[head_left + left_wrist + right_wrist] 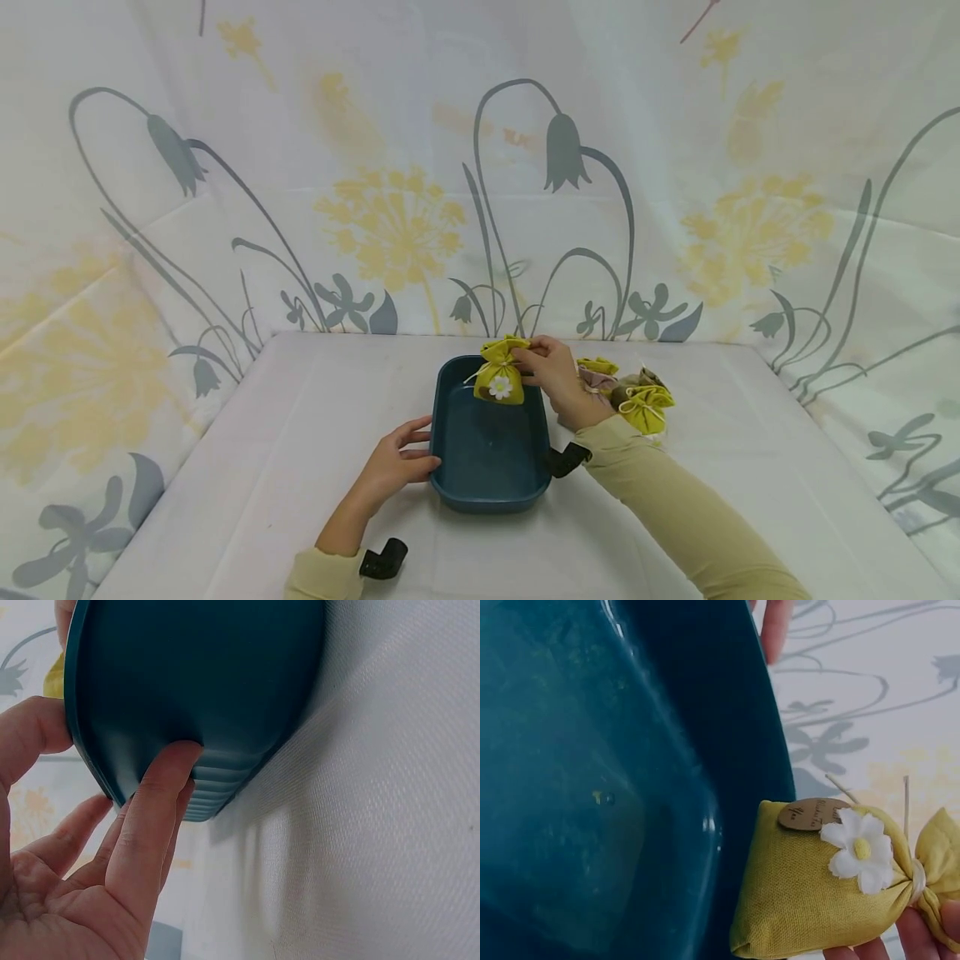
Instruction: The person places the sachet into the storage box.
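A dark teal plastic tub (491, 450) with rounded corners stands on the white-covered table. My left hand (397, 457) holds its left side, the thumb at the rim and the other fingers (154, 817) against the outer wall. My right hand (558, 375) pinches a yellow-green cloth sachet (498, 379) by its gathered neck, over the far end of the tub. In the right wrist view, the sachet carries a white flower (861, 851) and a small brown oval tag (810, 814). It hangs tilted beside the tub's wall.
To the right of the tub, partly behind my right wrist, lie several more sachets: a yellow-green one (645, 410), a mauve one (596, 379) and a brownish one (654, 380). A flower-printed cloth (420, 275) hangs along the table's far edge.
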Action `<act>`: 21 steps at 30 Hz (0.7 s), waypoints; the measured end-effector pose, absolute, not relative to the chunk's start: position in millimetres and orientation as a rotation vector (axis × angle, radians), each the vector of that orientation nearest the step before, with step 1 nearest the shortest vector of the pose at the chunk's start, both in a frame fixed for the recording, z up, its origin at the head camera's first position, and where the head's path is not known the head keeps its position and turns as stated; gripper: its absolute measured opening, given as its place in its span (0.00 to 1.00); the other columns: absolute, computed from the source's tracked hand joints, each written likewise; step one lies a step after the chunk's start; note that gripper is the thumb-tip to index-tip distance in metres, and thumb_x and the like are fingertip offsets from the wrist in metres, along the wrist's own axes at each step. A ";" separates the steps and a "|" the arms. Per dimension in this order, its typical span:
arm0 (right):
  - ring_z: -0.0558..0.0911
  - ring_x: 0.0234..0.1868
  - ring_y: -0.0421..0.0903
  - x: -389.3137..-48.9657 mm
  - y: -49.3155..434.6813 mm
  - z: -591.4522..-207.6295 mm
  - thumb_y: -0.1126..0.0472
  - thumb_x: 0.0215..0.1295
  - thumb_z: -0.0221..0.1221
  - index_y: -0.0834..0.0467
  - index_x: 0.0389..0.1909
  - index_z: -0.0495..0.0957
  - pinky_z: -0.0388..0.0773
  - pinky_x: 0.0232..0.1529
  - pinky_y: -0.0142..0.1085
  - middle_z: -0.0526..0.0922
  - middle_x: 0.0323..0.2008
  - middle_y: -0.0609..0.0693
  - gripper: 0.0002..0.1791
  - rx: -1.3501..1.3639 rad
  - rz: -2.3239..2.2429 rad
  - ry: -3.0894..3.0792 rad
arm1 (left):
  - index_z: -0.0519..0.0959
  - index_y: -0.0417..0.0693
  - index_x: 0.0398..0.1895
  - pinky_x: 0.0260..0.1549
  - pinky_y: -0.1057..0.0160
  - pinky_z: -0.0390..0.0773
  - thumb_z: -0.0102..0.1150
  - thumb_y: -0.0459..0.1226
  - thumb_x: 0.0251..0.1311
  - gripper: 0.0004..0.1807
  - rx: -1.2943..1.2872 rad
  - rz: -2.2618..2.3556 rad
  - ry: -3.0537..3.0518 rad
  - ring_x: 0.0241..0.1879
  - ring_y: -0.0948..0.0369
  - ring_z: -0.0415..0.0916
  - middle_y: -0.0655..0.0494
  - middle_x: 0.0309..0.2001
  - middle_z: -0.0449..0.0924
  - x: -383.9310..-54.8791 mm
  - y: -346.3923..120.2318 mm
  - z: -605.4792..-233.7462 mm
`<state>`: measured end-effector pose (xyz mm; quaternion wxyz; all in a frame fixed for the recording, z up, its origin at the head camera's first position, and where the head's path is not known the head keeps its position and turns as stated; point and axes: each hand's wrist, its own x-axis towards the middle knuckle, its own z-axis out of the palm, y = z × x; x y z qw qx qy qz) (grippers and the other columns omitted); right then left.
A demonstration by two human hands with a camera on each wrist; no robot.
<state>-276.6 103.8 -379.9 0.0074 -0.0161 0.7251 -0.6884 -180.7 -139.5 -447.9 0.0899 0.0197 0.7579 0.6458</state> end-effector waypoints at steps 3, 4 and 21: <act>0.82 0.33 0.48 -279.1 96.9 -383.4 0.65 0.63 0.58 0.68 0.45 0.73 0.81 0.39 0.45 0.79 0.37 0.57 0.13 -0.022 -2.159 2.243 | 0.64 0.43 0.65 0.36 0.55 0.81 0.63 0.30 0.53 0.35 0.062 1.916 2.258 0.49 0.47 0.75 0.38 0.56 0.69 -180.3 -139.5 -447.7; 0.82 0.33 0.48 -280.2 94.4 -384.9 0.65 0.63 0.58 0.67 0.45 0.73 0.81 0.39 0.45 0.79 0.37 0.57 0.12 -0.011 -2.153 2.247 | 0.64 0.43 0.66 0.36 0.55 0.81 0.63 0.30 0.53 0.35 0.064 1.916 2.258 0.49 0.47 0.75 0.38 0.56 0.69 -180.2 -139.4 -447.6; 0.81 0.28 0.44 -295.9 61.7 -407.6 0.66 0.59 0.61 0.65 0.40 0.75 0.81 0.31 0.42 0.80 0.32 0.54 0.10 0.141 -2.132 2.243 | 0.62 0.42 0.67 0.37 0.55 0.81 0.62 0.29 0.54 0.36 0.085 1.947 2.206 0.51 0.47 0.74 0.37 0.58 0.66 -180.0 -140.7 -447.8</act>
